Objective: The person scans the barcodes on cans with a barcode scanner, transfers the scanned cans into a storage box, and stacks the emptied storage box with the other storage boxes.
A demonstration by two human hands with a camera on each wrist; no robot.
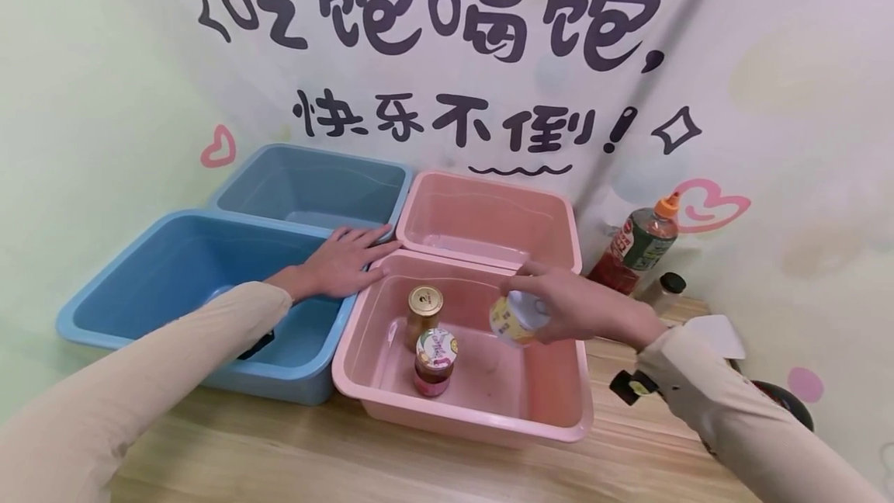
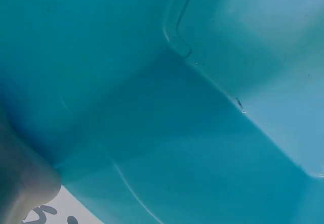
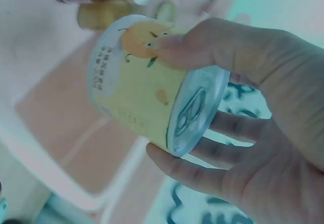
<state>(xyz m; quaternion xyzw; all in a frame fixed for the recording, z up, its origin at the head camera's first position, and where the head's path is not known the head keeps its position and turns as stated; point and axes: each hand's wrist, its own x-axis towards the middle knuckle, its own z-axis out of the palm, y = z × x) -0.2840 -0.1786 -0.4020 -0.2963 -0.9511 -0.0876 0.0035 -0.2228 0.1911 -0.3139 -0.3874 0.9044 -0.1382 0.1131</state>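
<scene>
My right hand [image 1: 573,305] grips a yellow tin can [image 1: 513,318] over the right side of the front pink bin [image 1: 482,419]. In the right wrist view the can [image 3: 139,90] shows a cartoon fruit on its label and a pull-tab lid [image 3: 197,107]; thumb and fingers curl round it near the lid. Below, inside that bin, stand a gold-lidded container [image 1: 424,303] and a glass jar [image 1: 434,363] with a patterned lid. My left hand [image 1: 342,261] rests with fingers spread on the meeting rims of the bins, holding nothing. The left wrist view mostly shows blue bin wall [image 2: 152,107].
On the left are a front blue bin [image 1: 202,235] and a back blue bin [image 1: 314,157]. Behind the front pink bin sits another pink bin [image 1: 489,186]. At right stand an orange-capped bottle [image 1: 639,243] and a black-capped bottle [image 1: 667,289], near a printed wall cloth [image 1: 768,99].
</scene>
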